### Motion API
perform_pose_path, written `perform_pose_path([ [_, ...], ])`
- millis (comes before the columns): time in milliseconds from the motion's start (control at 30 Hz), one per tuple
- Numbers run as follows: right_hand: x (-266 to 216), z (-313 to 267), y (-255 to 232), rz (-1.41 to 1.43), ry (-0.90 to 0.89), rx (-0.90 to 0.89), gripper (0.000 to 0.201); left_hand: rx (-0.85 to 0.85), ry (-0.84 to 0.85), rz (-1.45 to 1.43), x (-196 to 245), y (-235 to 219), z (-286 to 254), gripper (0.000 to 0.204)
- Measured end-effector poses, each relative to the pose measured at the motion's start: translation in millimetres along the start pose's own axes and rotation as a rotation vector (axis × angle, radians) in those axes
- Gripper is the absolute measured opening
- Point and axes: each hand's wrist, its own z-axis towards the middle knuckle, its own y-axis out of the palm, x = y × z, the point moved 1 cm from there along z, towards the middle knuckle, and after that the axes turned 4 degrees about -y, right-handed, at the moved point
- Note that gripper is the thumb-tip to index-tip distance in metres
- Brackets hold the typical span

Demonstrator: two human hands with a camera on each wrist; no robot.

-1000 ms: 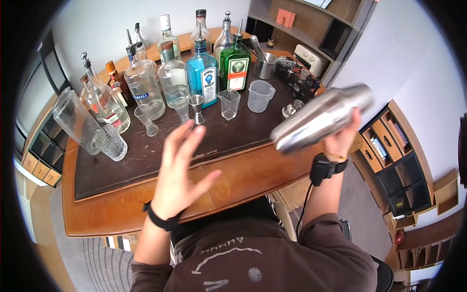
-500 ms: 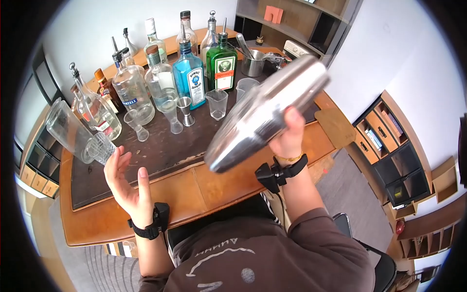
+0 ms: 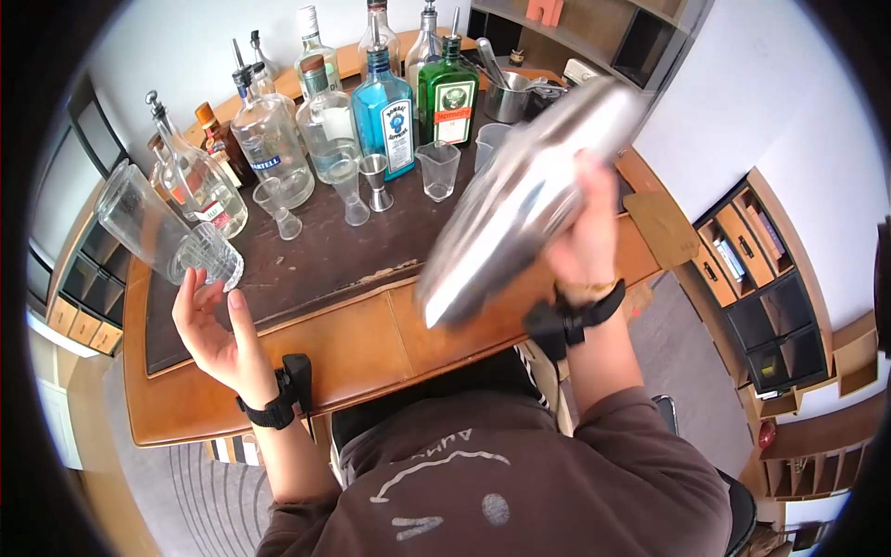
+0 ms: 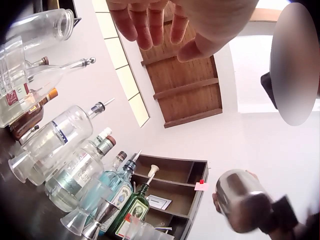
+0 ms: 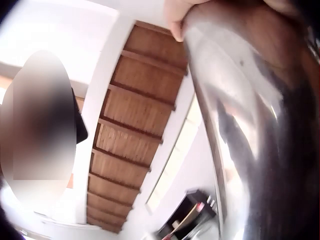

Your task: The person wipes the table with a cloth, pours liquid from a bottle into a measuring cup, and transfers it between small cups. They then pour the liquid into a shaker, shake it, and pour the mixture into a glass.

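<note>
A silver metal cocktail shaker [image 3: 524, 209] slants in the air over the table's front right part, blurred by motion. My right hand [image 3: 587, 237] grips it around the middle, with the thumb along its side. The right wrist view is largely filled by the shaker [image 5: 245, 115]. My left hand [image 3: 223, 343] is raised at the table's front left, fingers loosely bent and holding nothing. Its fingertips overlap a cut-pattern glass [image 3: 210, 252] in the head view. Beside that glass a tall clear glass vessel [image 3: 144, 223] leans at an angle.
Several bottles line the back of the table [image 3: 316, 269], among them a blue bottle [image 3: 383, 121] and a green bottle [image 3: 447, 97]. In front stand a metal jigger [image 3: 376, 181], clear jiggers [image 3: 350, 192] and a small measuring cup [image 3: 437, 170]. A metal cup [image 3: 506, 97] holds tools.
My left hand has moved left from the middle front to beside the cut-pattern glass. The shaker has swung left and up in my right hand, tilting more steeply.
</note>
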Motion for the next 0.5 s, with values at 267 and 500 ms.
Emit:
perform_pose_path([
  [267,-39.5,30.8,-32.9,-0.034,-0.267,0.19,0.047,0.082,0.023,0.075,-1.7,-34.9,6.9,0.042],
  [500,-86.5,7.6,-41.5,0.069,-0.074,0.11,0.062,0.278,0.053,0.057,-11.5,-57.0,-1.0,0.027],
])
